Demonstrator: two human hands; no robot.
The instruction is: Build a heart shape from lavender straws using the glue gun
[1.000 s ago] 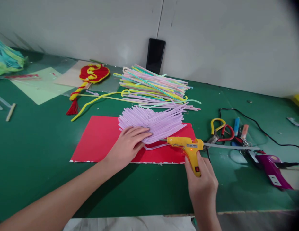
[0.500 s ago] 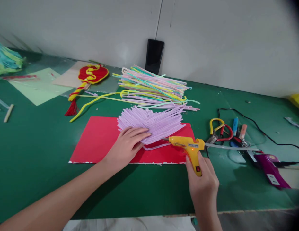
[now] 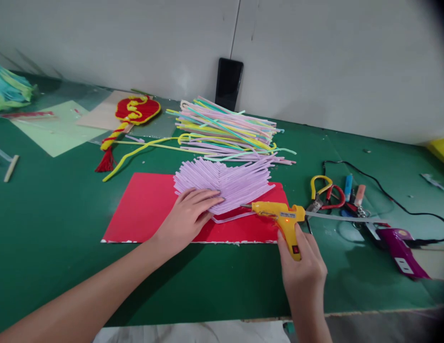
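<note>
A leaf-like fan of lilac pipe cleaners [image 3: 236, 183] lies on a red sheet [image 3: 143, 205]. My left hand [image 3: 188, 216] rests on its lower left part, fingers stretched out and lying flat. In my right hand [image 3: 302, 267] is a yellow hot glue gun [image 3: 279, 212], gripped by the handle. Its orange light is lit, and a long clear glue stick [image 3: 343, 217] sticks out of its back. The metal nozzle points left, at the lower right edge of the lilac strips. Beneath the nozzle, a bent lilac strip [image 3: 229, 220] sits slightly apart from the others.
Behind the sheet lies a pile of mixed-colour pipe cleaners [image 3: 225, 126]. A phone [image 3: 229, 83] leans on the wall. To the right are scissors [image 3: 327, 190], a black cord [image 3: 379, 183] and a purple power strip [image 3: 402, 255]. A red-and-yellow fan-shaped piece [image 3: 138, 110] lies at left.
The glue gun has shifted very slightly to the right in my right hand. My left hand stays in place on the lilac strips.
</note>
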